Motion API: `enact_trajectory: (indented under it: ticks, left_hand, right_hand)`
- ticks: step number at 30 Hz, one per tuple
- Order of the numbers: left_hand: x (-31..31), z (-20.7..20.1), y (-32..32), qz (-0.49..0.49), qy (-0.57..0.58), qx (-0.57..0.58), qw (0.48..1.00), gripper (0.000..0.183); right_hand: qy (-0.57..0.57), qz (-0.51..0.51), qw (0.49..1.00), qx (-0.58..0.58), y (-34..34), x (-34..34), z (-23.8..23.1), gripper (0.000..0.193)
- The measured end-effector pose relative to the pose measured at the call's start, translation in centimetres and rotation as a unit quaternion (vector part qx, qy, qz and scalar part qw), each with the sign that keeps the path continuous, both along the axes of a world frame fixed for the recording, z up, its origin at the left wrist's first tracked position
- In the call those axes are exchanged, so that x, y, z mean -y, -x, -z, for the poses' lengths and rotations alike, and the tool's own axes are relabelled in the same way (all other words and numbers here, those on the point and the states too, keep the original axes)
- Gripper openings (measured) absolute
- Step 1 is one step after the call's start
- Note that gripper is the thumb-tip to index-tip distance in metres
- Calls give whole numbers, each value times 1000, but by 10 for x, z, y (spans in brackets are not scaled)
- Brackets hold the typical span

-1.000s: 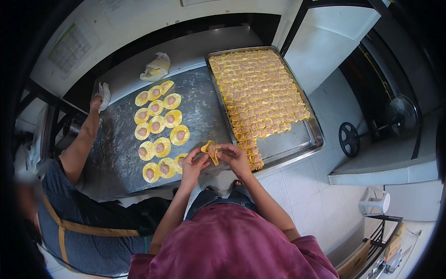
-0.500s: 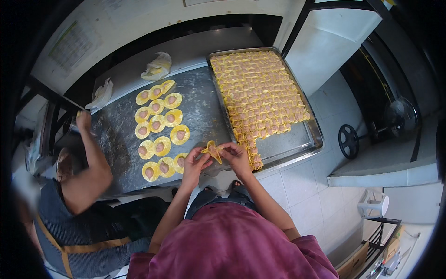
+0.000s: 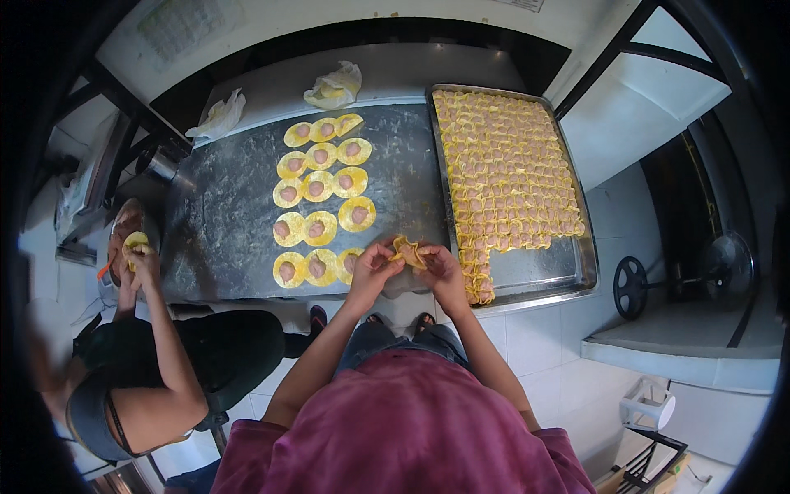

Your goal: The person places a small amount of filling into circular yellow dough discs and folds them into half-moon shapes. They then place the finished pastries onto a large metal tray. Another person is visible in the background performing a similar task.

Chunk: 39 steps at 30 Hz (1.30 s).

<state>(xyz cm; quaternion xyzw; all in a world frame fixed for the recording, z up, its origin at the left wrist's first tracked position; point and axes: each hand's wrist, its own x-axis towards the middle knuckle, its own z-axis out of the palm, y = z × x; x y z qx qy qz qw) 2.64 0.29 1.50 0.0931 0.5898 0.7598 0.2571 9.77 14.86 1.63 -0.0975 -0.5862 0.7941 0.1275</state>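
Both the left hand [image 3: 372, 267] and right hand [image 3: 440, 267] have their fingers closed on a half-folded dumpling [image 3: 408, 252] held just above the bench [image 3: 222, 222] edge, beside the tray [image 3: 576, 272], where too hard a pinch could tear the wrapper and spill filling

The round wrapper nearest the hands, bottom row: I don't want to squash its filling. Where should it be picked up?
Pinch the thin bare rim of the round wrapper, coming from its near right edge. It lies flat with the filling lump centred, so the rim is probably safest.
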Motion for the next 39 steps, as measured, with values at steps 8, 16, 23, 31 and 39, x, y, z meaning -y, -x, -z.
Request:
enact_trajectory:
  ticks: [8,16,23,31,39]
  left_hand:
    - [6,3,5,33,207,-191,959,39]
    - [2,13,9,104,372,-378,841,39]
    - [3,7,13,141,278,-229,922,37]
    - [-5,3,11,113,324,-342,875,23]
    - [-10,0,8,141,349,-329,866,21]
  right_hand:
    - [-413,-4,903,117,7,-1,0,20]
    - [-486,12,870,77,10,4,20,26]
    - [-490,-3,871,49,8,-1,20,30]
    - [-508,9,854,108,6,4,13,29]
    - [-472,-23,880,45,10,-2,16,27]
